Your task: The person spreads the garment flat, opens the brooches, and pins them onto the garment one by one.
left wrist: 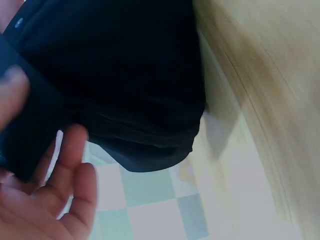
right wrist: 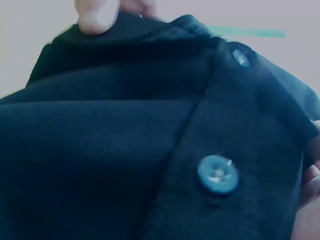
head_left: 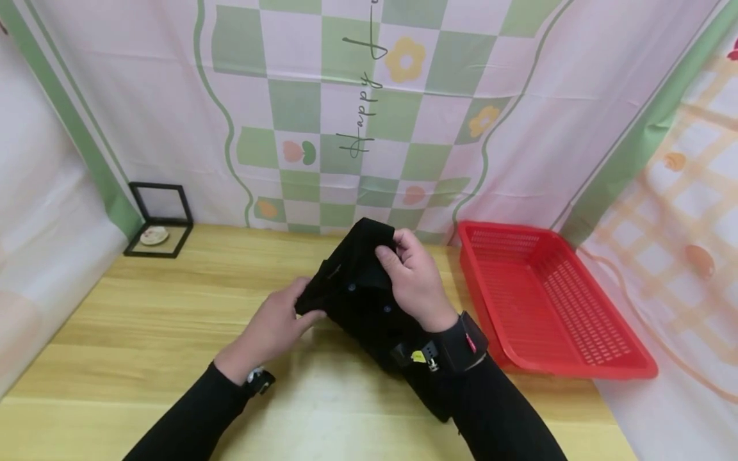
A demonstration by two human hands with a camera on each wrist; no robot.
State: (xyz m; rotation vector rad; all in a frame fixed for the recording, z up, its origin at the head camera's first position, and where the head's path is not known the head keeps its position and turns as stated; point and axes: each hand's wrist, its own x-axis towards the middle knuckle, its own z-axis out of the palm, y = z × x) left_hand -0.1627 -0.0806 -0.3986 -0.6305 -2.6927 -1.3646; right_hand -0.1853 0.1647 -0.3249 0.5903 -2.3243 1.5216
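A black buttoned shirt (head_left: 360, 307) is held up over the wooden table in the head view, its lower part trailing toward the right forearm. My left hand (head_left: 277, 320) pinches the shirt's left edge between thumb and fingers. At the upper right edge, my right hand (head_left: 418, 275) grips the cloth, thumb in front. In the left wrist view a flap of dark cloth (left wrist: 30, 110) lies between the left thumb and fingers (left wrist: 75, 185). The right wrist view shows the collar area close up, with a shiny round button (right wrist: 218, 174) on the front strip.
A red plastic basket (head_left: 498, 320) stands on the right of the table (head_left: 144, 346). At the back left is a black frame stand (head_left: 190, 224) with a small round pale object (head_left: 154, 235). Patterned cloth (head_left: 294, 109) hangs behind the table and at both sides.
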